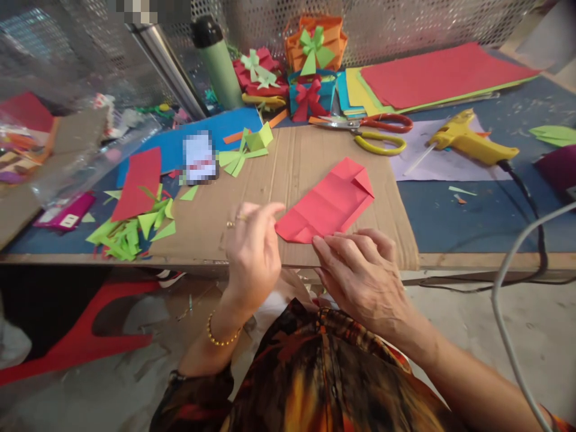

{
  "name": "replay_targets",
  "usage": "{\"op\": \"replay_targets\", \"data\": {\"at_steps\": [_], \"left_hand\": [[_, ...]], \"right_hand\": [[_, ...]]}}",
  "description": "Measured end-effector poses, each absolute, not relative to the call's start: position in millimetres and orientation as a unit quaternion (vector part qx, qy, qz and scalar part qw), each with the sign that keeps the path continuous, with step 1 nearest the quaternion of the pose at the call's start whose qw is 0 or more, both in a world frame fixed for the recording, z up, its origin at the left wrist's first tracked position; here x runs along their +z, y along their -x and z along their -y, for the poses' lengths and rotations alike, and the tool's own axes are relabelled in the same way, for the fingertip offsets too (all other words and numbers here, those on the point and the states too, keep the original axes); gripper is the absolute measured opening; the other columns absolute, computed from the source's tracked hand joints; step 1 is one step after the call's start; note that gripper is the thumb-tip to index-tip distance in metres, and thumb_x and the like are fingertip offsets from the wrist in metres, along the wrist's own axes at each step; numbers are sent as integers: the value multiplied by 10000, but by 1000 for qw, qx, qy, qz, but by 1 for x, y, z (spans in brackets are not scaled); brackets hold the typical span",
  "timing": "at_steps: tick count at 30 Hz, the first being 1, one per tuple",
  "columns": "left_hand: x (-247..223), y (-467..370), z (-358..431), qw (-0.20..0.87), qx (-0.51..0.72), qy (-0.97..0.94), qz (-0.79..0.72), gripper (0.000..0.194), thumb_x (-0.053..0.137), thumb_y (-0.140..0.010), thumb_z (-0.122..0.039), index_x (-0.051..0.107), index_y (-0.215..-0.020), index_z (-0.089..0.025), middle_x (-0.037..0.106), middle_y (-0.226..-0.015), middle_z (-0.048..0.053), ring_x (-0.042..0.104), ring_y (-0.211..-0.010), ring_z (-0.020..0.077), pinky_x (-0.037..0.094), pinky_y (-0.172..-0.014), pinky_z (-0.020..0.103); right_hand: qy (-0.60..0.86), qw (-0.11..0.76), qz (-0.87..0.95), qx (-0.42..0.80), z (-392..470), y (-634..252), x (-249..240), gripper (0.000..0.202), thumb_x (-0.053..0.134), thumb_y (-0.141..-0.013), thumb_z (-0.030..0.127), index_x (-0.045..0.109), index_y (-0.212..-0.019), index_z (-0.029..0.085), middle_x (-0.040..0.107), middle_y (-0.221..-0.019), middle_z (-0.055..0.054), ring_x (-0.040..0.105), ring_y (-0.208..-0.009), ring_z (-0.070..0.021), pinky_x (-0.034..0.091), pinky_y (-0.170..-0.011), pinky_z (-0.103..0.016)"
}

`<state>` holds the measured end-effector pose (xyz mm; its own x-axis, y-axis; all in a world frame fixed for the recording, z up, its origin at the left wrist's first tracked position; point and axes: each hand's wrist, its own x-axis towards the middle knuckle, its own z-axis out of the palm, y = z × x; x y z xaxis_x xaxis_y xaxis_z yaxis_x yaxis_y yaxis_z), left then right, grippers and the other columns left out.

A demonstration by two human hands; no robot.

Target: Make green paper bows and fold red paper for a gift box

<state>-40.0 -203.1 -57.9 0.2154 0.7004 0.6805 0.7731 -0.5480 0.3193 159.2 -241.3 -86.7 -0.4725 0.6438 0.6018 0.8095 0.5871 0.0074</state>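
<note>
A sheet of red paper [326, 201], creased into panels with its corners folded in, lies slantwise on a sheet of brown cardboard [252, 192] at the front of the table. At its left tip is my left hand [254, 249], thumb and index finger closed around the corner. My right hand [360, 270] grips the paper's near edge, fingers together on top and thumb lower down, partly hidden. A small flap stands folded at the paper's far right corner.
Beyond the cardboard lie scissors [382, 123] and a yellow glue gun [477, 141] with its cord. Green paper scraps [123, 234] and a red strip [137, 183] are at left. Folded paper boxes with bows [315, 45], a green bottle [218, 66] and stacked coloured sheets [445, 75] stand behind.
</note>
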Motion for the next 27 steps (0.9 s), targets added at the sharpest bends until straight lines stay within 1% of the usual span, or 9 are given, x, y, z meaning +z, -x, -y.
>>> {"op": "replay_targets", "data": {"at_steps": [4,6,8,11,13,17,20,23,27], "left_hand": [[-66,36,229,101,-330,846,407,315,496,-1021,-96,664,-1276,-172,733,-1147,129,646,-1058,257,459,-948,434],[-71,35,234,123,-295,862,394,296,521,-1042,-178,668,-1292,-117,750,-1156,144,652,-1076,267,435,-970,446],[-75,35,234,143,-275,866,392,343,532,-1075,-300,681,-1285,-74,764,-1133,154,662,-1061,270,421,-967,447],[-81,38,232,175,-271,861,394,392,527,-1096,-398,705,-1292,-109,785,-1118,121,679,-1075,255,401,-990,432],[-85,40,232,195,-279,852,397,382,542,-1093,-399,718,-1299,-129,791,-1134,110,681,-1126,258,384,-1032,433],[-94,43,235,209,-293,845,395,407,590,-1069,-373,704,-1355,-107,788,-1187,127,685,-1190,284,362,-1105,454],[-99,44,236,203,-292,844,403,435,554,-1084,-391,678,-1400,-118,786,-1222,127,683,-1236,297,339,-1157,470],[-102,45,237,197,-285,842,413,441,538,-1093,-403,662,-1419,-132,786,-1237,123,666,-1297,308,290,-1217,489],[-106,44,237,202,-279,840,418,433,549,-1087,-379,649,-1420,-121,776,-1256,138,674,-1305,308,257,-1249,491]], "right_hand": [[427,299,843,-135,241,-158,-87,299,581,-1040,231,664,-1314,142,757,-1078,-89,611,-1016,-236,402,-1022,-422],[427,302,842,-134,241,-157,-86,298,554,-1058,254,667,-1299,119,756,-1059,-97,607,-997,-237,397,-1021,-420],[430,302,840,-135,242,-157,-86,314,515,-1081,279,667,-1295,106,760,-1053,-102,606,-990,-237,393,-1022,-420],[428,303,841,-135,242,-157,-86,331,501,-1090,280,661,-1306,87,764,-1059,-109,607,-995,-238,390,-1023,-426],[427,300,842,-134,243,-156,-86,330,512,-1083,268,660,-1308,77,766,-1060,-113,610,-995,-241,389,-1021,-430],[432,294,842,-132,243,-156,-84,319,511,-1076,256,671,-1292,84,775,-1061,-112,627,-992,-241,393,-1019,-425],[433,296,840,-137,242,-156,-82,309,520,-1068,255,679,-1277,93,783,-1057,-105,630,-983,-240,393,-1019,-421],[430,298,840,-142,242,-155,-82,308,525,-1061,241,683,-1266,74,783,-1046,-109,619,-972,-242,397,-1012,-423],[427,303,840,-143,241,-156,-82,326,495,-1082,273,688,-1254,74,775,-1028,-110,604,-974,-245,403,-1005,-429]]}}
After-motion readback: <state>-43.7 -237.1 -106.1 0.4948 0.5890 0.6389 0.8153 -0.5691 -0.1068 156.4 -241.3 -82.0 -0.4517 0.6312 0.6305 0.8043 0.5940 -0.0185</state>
